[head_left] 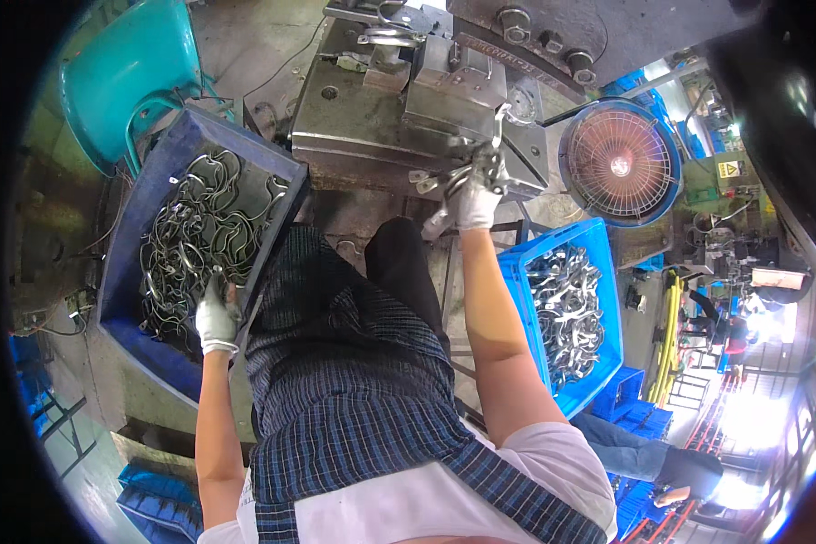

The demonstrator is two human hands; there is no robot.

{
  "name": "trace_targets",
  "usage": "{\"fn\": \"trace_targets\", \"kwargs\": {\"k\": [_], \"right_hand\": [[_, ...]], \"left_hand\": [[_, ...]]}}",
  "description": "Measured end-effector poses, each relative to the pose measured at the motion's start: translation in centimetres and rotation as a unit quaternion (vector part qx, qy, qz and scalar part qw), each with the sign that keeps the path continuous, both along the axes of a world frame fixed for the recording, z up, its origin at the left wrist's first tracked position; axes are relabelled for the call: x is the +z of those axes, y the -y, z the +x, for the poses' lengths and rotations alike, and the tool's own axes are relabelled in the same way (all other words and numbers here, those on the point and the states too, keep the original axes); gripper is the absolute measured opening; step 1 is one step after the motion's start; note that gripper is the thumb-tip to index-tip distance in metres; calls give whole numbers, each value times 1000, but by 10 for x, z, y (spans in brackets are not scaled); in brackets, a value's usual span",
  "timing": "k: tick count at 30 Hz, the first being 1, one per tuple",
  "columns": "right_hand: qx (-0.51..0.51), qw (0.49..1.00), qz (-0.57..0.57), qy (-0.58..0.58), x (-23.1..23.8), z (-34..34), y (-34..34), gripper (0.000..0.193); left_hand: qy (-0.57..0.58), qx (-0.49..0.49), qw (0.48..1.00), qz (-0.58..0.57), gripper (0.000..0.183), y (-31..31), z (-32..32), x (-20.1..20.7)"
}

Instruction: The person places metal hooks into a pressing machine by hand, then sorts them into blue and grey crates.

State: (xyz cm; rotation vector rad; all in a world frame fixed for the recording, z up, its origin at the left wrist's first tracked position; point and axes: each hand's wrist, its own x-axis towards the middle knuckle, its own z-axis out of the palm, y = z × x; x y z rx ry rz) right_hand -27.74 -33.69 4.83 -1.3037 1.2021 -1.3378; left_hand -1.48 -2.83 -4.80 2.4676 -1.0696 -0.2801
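Note:
My left hand (216, 317), in a grey-white glove, reaches into a dark blue bin (159, 358) on the left. Its fingers are closed at a piece among many thin, curved metal parts (190, 222); the grip is partly hidden. My right hand (477, 201), also gloved, is closed around several shiny metal parts (488, 165), slightly blurred. They stick out past the fingers on both sides. This hand is at the front right edge of a steel press bed (363, 136), close to the die blocks (453, 86).
A bright blue crate (517, 272) full of shiny metal parts stands right of my right arm. Beyond it is a round fan (620, 163). A teal chair (131, 72) is at the far left. Overhead is the bolted press ram (626, 36). Another person (680, 467) is at the lower right.

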Motion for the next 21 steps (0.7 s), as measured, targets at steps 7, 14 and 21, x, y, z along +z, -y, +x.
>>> {"fn": "trace_targets", "kwargs": {"k": [7, 14, 21], "right_hand": [[24, 997, -8, 70, 5, 2, 9, 24], [0, 999, 32, 16, 14, 0, 14, 22], [57, 998, -17, 15, 22, -5, 5, 26]], "left_hand": [[-140, 98, 984, 51, 45, -10, -25, -7], [-84, 93, 990, 68, 45, -11, -28, -12], [-82, 93, 991, 40, 44, -12, -28, -14]]}}
